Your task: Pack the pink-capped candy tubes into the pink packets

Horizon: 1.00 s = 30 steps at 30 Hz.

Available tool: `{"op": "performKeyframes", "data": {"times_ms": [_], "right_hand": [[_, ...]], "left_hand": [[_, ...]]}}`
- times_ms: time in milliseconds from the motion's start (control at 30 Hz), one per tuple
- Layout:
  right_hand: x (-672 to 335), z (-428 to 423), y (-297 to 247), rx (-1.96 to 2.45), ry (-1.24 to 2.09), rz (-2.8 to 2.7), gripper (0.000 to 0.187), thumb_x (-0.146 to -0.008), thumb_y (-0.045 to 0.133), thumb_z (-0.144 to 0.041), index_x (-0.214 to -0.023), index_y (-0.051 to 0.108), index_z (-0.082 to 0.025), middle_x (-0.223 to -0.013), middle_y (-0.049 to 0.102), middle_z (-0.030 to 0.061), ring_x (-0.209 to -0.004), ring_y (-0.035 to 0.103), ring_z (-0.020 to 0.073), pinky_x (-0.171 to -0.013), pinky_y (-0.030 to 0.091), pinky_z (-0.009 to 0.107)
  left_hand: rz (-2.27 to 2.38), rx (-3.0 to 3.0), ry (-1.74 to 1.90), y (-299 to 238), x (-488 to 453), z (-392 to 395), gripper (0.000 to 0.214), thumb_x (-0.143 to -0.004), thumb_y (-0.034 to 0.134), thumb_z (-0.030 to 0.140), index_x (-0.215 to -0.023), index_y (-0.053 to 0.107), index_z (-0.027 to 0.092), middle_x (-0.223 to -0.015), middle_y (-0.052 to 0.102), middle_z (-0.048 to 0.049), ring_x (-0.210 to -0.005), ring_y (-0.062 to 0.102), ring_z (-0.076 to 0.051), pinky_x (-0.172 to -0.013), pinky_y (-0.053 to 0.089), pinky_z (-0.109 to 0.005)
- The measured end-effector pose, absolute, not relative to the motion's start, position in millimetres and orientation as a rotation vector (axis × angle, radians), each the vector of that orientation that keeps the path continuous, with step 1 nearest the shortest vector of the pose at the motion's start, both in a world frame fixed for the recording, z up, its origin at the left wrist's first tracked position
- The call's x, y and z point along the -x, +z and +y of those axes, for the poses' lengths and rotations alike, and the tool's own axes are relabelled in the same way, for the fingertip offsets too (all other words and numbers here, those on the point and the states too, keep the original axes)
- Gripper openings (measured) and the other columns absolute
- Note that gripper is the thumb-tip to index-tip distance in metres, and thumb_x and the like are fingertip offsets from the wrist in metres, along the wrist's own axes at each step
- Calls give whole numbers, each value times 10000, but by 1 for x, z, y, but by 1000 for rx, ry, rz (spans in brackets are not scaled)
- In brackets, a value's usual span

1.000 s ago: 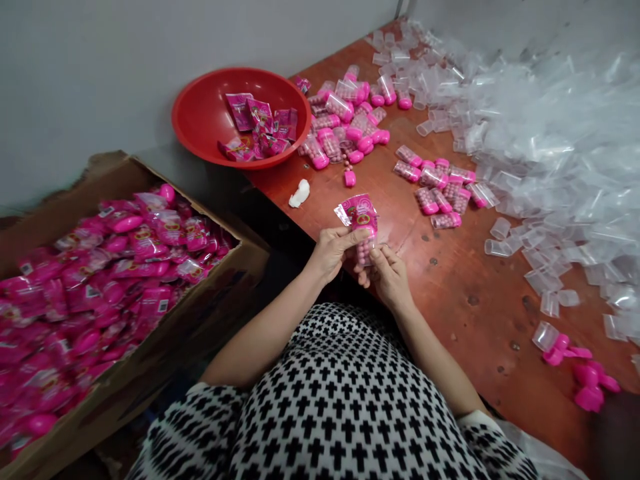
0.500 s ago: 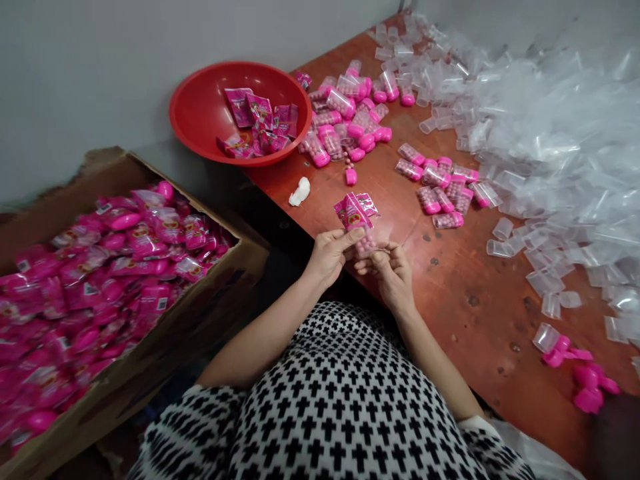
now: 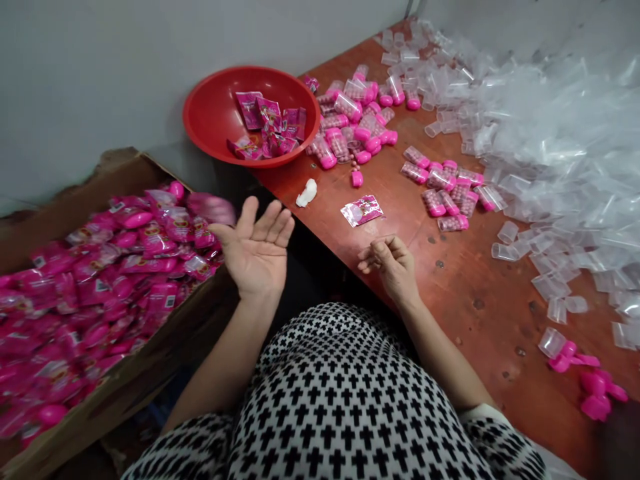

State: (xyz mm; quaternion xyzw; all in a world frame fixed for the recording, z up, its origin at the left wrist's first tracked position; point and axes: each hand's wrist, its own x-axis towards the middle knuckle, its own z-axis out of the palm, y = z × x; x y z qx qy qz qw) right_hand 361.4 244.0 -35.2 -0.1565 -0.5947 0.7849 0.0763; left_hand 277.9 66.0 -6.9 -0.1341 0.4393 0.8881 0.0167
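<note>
My left hand (image 3: 260, 257) is over the near side of the cardboard box (image 3: 210, 293), palm up and fingers spread, with nothing in it. Just beyond its thumb, a motion-blurred pink packet (image 3: 215, 209) is in the air above the filled pink packets (image 3: 145, 267) in the box. My right hand (image 3: 393, 267) rests by the table edge, its fingers curled and thumb pressed to them; whether anything is pinched there is hidden. A flat pink sachet (image 3: 362, 211) lies on the table in front of that hand.
A red bowl (image 3: 210, 127) with several pink sachets stands at the table's corner. A white wad (image 3: 307, 193), pink-capped tubes of small balls (image 3: 350, 107), a large heap of clear plastic tubes (image 3: 560, 147) and loose pink caps (image 3: 595, 393) lie on the reddish table (image 3: 450, 320).
My left hand has let go of the filled packet and swung left towards the box, opening out. My right hand has stayed nearly in place. The flat sachet on the table now shows fully.
</note>
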Motion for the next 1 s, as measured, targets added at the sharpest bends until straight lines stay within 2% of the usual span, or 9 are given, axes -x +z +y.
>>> {"op": "performKeyframes", "data": {"times_ms": [67,200,333,433,600,667,767,900,1000], "right_hand": [[-363,250,-36,498,2322,-1809,263,-822,622,-454,-828,520,-212,-690,682,-25,-532,635,100,-516,525,220],[-363,257,-34,574,2291,-1861,270,-810,632,-455,-816,527,-207,-673,676,-27,-518,619,91,-505,510,204],[-364,264,-32,631,2255,-1938,301,-779,654,-476,-793,535,-199,-661,678,-23,-498,604,85,-494,499,196],[-365,272,-32,663,2220,-1983,314,-769,658,-489,-780,539,-198,-647,677,-19,-494,603,88,-464,477,187],[-354,284,-37,649,2148,-2029,304,-773,650,-485,-784,545,-200,-680,668,-12,-539,608,91,-496,484,195],[-341,286,-40,646,2081,-1964,302,-758,673,-461,-869,547,-211,-810,678,0,-651,637,105,-551,509,210],[-319,286,-46,624,2084,-1821,417,-707,733,-400,-1013,497,-242,-939,657,-4,-773,643,118,-611,525,228],[-302,287,-47,568,2155,-1783,438,-669,760,-337,-995,485,-239,-793,635,-44,-620,594,96,-567,504,224],[-303,289,-38,435,2219,-1900,425,-674,756,-322,-1004,502,-239,-755,629,-53,-608,589,99,-587,507,233]], "left_hand": [[1513,370,2729,-14,-267,64,409,-800,564,577,-1016,676,248,-978,734,-41,-1002,672,-195,-926,504,-343],[1952,-161,2320,-39,-247,105,328,-675,773,268,-995,703,244,-1199,667,-49,-1211,555,-213,-1068,376,-369],[2155,-465,1960,-57,-230,151,295,-643,759,97,-893,724,250,-1275,621,-49,-1369,371,-241,-1144,225,-450],[2161,-460,1914,-63,-224,164,265,-642,737,44,-810,722,248,-1249,637,-49,-1383,346,-247,-1149,200,-465],[2089,-376,1996,-61,-226,164,248,-647,715,11,-705,702,251,-1188,671,-33,-1350,401,-230,-1139,221,-472],[2090,-377,2028,-58,-231,162,246,-664,706,17,-718,707,257,-1195,668,-27,-1345,409,-215,-1140,226,-462],[2086,-423,2076,-51,-245,160,257,-685,703,43,-796,727,273,-1212,660,-21,-1329,430,-191,-1142,240,-420],[1951,-323,2159,-41,-264,151,322,-645,759,98,-912,736,277,-1196,669,-24,-1252,517,-200,-1083,358,-340],[1769,-163,2136,-40,-267,140,385,-626,802,249,-1003,725,235,-1055,719,-50,-1055,644,-222,-935,494,-315]]}}
